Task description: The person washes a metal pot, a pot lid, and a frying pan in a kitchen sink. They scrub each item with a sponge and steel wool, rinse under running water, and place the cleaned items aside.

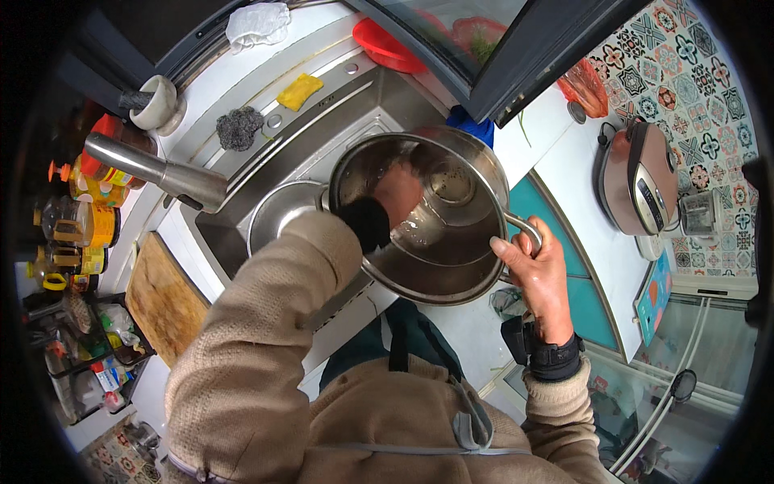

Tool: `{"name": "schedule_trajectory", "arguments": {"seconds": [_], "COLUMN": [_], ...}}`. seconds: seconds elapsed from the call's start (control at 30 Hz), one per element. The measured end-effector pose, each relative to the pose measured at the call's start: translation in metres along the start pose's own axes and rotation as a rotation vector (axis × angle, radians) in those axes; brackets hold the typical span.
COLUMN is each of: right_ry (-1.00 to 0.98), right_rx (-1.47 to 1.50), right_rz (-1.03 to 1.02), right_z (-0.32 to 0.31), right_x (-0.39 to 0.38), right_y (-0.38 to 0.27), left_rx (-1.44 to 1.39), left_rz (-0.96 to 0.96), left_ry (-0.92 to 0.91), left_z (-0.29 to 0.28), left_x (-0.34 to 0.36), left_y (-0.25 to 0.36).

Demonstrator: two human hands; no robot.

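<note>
Gripping one metal pot (455, 242) by its side handle (521, 225), the right hand (542, 270) closes thumb and fingers around the loop, probably to steady the vessel while one left hand (401, 196) reaches inside. Whether those blurred left fingers are spread or pinching anything, one cannot tell. The pot sits directly left of the right-hand grip, above the near edge of one sink (219, 246). Farther left of the grip, one round metal pan (278, 211) rests in the basin. Beyond lie one yellow sponge (299, 91) and one steel scourer (239, 129), apparently kept on the ledge within easy reach; one rice cooker (637, 181) stands right of the grip.
</note>
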State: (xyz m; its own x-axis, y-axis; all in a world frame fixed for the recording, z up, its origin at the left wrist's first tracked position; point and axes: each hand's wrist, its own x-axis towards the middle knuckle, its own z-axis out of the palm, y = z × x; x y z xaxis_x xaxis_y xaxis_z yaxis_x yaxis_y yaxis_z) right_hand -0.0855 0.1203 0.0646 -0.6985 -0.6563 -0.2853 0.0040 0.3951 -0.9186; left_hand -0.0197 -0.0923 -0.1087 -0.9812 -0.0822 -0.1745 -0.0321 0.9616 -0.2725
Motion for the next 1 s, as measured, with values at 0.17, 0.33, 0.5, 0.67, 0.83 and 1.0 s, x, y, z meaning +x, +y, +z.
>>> {"name": "schedule_trajectory", "arguments": {"seconds": [0.17,0.33,0.5,0.67,0.83,1.0], "right_ry": [-0.018,-0.008,-0.005,0.013,-0.021,-0.029], "right_rx": [-0.022,0.081,0.07,0.127,0.188,0.244], "right_rz": [0.009,0.022,-0.002,-0.001,0.025,0.083], "right_z": [-0.008,-0.01,-0.006,-0.008,-0.009,-0.01], "right_x": [0.005,0.006,0.006,0.007,0.01,0.009], "right_y": [-0.001,0.0,0.006,0.008,0.006,0.008], "left_rx": [-0.445,-1.028,-2.487,-2.688,-2.985,-2.486], "left_rz": [-0.07,-0.12,-0.568,-0.746,-0.855,-0.637], "left_ry": [-0.148,-0.163,0.082,0.838,1.001,0.897], "left_z": [0.008,-0.019,-0.062,-0.059,-0.054,-0.041], "left_x": [0.002,0.02,0.052,0.043,0.071,0.128], "left_y": [0.046,0.071,0.071,0.016,0.01,0.074]}}
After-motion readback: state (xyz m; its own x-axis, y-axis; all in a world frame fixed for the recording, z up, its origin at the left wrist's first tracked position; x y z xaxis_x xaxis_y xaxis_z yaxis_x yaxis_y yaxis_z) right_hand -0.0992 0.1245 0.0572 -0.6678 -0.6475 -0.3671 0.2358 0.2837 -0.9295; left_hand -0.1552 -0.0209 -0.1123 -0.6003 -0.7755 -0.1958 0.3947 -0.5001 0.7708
